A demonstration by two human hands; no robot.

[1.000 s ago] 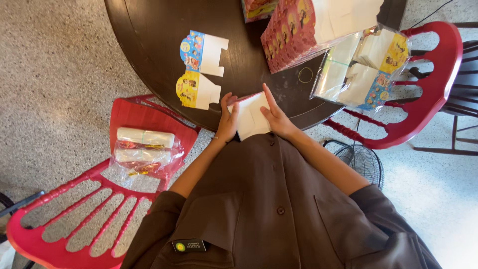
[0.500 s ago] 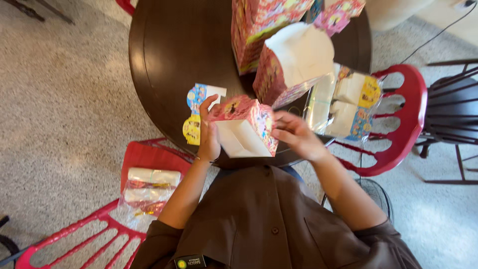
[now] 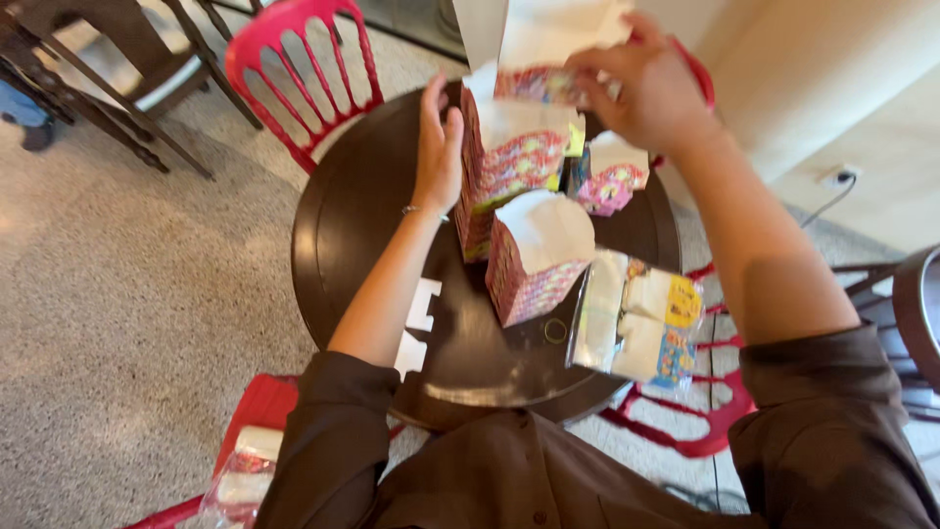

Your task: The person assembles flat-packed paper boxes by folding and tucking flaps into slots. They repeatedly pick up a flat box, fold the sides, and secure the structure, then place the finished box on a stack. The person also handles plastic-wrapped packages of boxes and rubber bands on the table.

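Several pink patterned paper boxes stand on a round dark wooden table (image 3: 352,225). My left hand (image 3: 438,147) lies flat against the left side of a tall folded box (image 3: 509,162). My right hand (image 3: 641,83) grips the top of another patterned box (image 3: 548,59) held above it, its white flaps raised. In front of the tall box stands a shorter open box (image 3: 537,257), white inside.
A clear plastic bag (image 3: 636,318) of flat white and yellow pieces lies at the table's right edge. White cut cardboard pieces (image 3: 419,323) peek out under my left arm. Red chairs (image 3: 294,59) stand behind and beside the table; another bag (image 3: 240,480) rests lower left.
My view has swung up over the table. The box I was holding at my chest is now up at the stack, and both arms are stretched forward.
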